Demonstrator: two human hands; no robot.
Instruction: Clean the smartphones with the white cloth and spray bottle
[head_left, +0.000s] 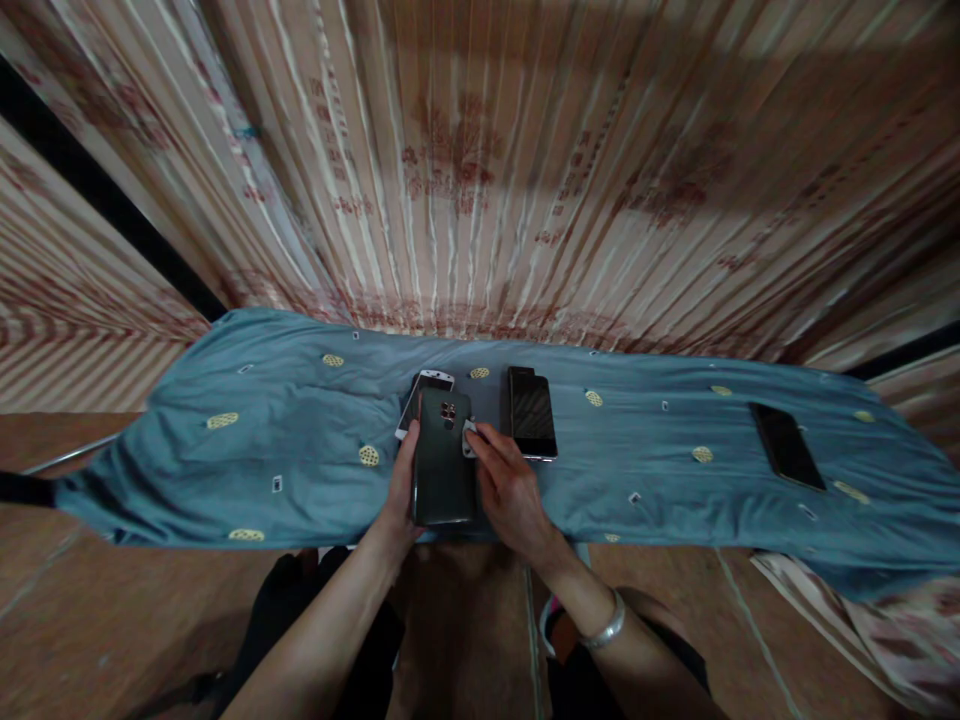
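Note:
My left hand is closed round the left edge of a dark green smartphone, its back with the camera cluster turned up. At the phone's right edge, my right hand pinches a small white wad that looks like cloth or tissue; the fingers partly hide it. A white-framed smartphone lies partly covered behind the green one. Right of my hands, a black smartphone rests overlapping another dark phone.
A blue patterned cloth covers the narrow table. Another black smartphone lies far to the right on it. A pleated curtain hangs along the back edge. My knees are below the front edge, over a brown tiled floor.

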